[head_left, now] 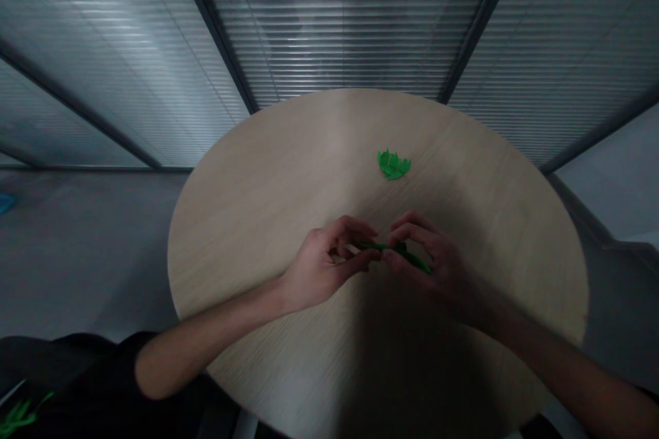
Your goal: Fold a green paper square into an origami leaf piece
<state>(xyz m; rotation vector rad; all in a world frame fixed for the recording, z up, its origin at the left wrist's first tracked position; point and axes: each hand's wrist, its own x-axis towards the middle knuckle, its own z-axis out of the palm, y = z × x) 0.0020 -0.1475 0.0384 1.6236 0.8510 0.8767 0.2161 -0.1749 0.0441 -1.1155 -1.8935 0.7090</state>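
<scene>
Over the middle of a round wooden table (288, 171), my left hand (324, 264) and my right hand (437, 260) meet fingertip to fingertip. Both pinch a thin dark green stem-like piece (396, 250) that runs between them and sticks out past my right palm. The fingers of each hand are curled round it. Beyond the hands, a small bright green cluster of leaf-shaped pieces (393, 164) lies flat on the table, apart from both hands.
Glass walls with horizontal blinds (334, 27) and dark frames stand right behind the table. Grey floor lies to the left. Some green strips (18, 415) show at the bottom left corner, near my dark clothing.
</scene>
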